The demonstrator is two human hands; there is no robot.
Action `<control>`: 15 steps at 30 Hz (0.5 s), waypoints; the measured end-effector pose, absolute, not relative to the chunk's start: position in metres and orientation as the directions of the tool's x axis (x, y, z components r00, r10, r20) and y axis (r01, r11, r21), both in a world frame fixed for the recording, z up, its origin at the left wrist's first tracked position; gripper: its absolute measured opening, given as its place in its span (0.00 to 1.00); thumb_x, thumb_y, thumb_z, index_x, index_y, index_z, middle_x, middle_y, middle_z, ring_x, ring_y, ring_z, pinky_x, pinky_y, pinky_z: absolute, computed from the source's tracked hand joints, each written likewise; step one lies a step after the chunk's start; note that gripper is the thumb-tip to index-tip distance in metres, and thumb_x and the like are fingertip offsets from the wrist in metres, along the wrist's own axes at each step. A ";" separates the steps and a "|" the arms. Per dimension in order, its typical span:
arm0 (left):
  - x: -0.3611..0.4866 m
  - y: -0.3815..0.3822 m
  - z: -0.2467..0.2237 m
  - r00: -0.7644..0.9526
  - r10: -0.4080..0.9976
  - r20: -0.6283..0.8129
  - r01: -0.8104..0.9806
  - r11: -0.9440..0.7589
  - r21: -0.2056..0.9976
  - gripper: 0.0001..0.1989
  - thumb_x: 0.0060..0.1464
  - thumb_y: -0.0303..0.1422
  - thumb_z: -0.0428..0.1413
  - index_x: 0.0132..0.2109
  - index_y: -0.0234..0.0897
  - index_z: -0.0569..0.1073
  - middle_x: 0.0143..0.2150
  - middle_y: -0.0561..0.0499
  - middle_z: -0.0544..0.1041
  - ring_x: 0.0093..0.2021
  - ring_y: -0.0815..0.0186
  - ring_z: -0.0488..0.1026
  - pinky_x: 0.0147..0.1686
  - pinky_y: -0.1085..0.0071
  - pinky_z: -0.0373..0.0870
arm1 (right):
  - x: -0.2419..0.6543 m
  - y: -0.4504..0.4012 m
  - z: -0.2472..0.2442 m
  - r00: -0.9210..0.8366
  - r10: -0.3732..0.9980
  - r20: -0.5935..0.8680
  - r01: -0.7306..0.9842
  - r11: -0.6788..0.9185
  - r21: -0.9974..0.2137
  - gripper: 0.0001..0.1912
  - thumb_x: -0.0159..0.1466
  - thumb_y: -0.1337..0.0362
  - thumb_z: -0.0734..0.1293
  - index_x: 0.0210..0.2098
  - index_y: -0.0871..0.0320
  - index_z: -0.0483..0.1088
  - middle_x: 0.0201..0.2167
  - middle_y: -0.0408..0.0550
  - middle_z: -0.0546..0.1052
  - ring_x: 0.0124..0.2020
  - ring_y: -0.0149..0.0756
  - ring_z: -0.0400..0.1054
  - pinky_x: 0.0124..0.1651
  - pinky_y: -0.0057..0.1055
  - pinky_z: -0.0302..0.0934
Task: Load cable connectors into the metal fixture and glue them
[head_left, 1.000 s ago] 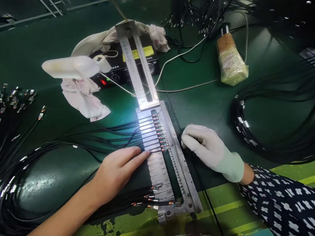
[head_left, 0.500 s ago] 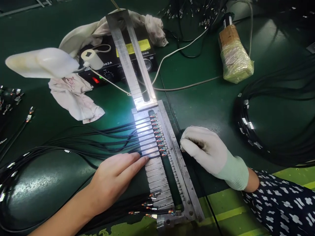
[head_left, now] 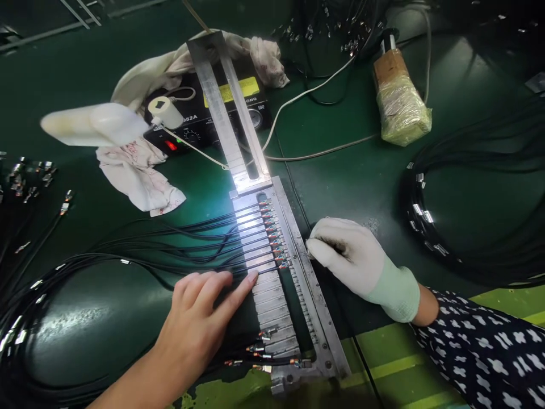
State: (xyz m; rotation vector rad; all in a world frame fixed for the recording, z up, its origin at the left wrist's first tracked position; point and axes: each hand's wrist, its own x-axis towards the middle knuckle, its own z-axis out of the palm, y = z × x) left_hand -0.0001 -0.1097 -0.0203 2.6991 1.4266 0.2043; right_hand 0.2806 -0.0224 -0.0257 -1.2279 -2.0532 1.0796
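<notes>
A slotted metal fixture (head_left: pixel 276 301) lies in the middle of the bench, with several black cables (head_left: pixel 204 230) laid side by side in its upper slots. Their connector ends (head_left: pixel 273 234), with small coloured wires, reach over the long opening. My bare left hand (head_left: pixel 202 309) is open, its thumb extended onto the lowest seated cable at the fixture's left edge and the other fingers lifted and bent. My right hand (head_left: pixel 349 255), in a white glove, has its fingers pressed together against the fixture's right edge. Whatever lies between those fingertips is hidden.
The hinged metal frame (head_left: pixel 225 108) stands raised before a black control box (head_left: pixel 196 122). A lamp (head_left: pixel 91 124) and cloth (head_left: pixel 142 179) are at left. Coiled cables (head_left: pixel 426 227) lie at right, near a plastic-wrapped block (head_left: pixel 402 102). More cable ends (head_left: pixel 259 352) rest low on the fixture.
My left fingers have come away from the thumb and bent back to the left. My right hand has shifted slightly left, still closed beside the fixture. The whole view has shifted slightly.
</notes>
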 end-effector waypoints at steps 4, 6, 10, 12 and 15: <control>0.011 -0.111 -0.014 0.549 0.834 0.059 0.827 -0.552 0.111 0.24 0.63 0.23 0.43 0.64 0.41 0.63 0.40 0.48 0.74 0.41 0.60 0.68 0.45 0.61 0.57 | 0.281 -0.024 -0.027 -0.446 0.894 0.048 0.484 0.286 -0.827 0.20 0.71 0.61 0.60 0.22 0.56 0.56 0.23 0.40 0.61 0.27 0.32 0.56 0.32 0.32 0.50; 0.013 -0.114 -0.005 0.526 0.850 0.021 0.838 -0.523 0.156 0.22 0.64 0.24 0.43 0.64 0.38 0.61 0.40 0.49 0.75 0.39 0.62 0.68 0.45 0.61 0.57 | 0.284 -0.027 -0.026 -0.458 0.888 0.043 0.455 0.276 -0.847 0.19 0.71 0.61 0.59 0.23 0.56 0.60 0.24 0.41 0.63 0.28 0.33 0.58 0.33 0.33 0.52; 0.004 -0.134 0.009 0.452 0.886 -0.098 0.832 -0.380 0.404 0.13 0.65 0.30 0.48 0.56 0.38 0.65 0.41 0.50 0.75 0.40 0.63 0.69 0.42 0.67 0.62 | 0.291 -0.035 -0.025 -0.508 0.860 0.043 0.378 0.267 -0.887 0.18 0.71 0.61 0.58 0.25 0.57 0.64 0.26 0.44 0.67 0.30 0.35 0.61 0.34 0.34 0.54; -0.002 -0.146 0.010 0.424 0.886 -0.187 0.831 -0.298 0.470 0.07 0.65 0.32 0.48 0.48 0.41 0.68 0.40 0.51 0.74 0.39 0.64 0.69 0.39 0.69 0.64 | 0.293 -0.037 -0.025 -0.513 0.857 0.046 0.376 0.273 -0.885 0.18 0.71 0.61 0.58 0.25 0.57 0.64 0.26 0.44 0.68 0.30 0.36 0.61 0.35 0.34 0.55; -0.006 -0.157 0.008 0.386 0.887 -0.255 0.836 -0.219 0.503 0.08 0.66 0.33 0.46 0.41 0.41 0.68 0.36 0.51 0.72 0.35 0.64 0.68 0.35 0.70 0.65 | 0.293 -0.038 -0.026 -0.493 0.869 0.033 0.399 0.260 -0.879 0.18 0.71 0.61 0.59 0.25 0.57 0.64 0.27 0.45 0.68 0.30 0.36 0.61 0.35 0.35 0.55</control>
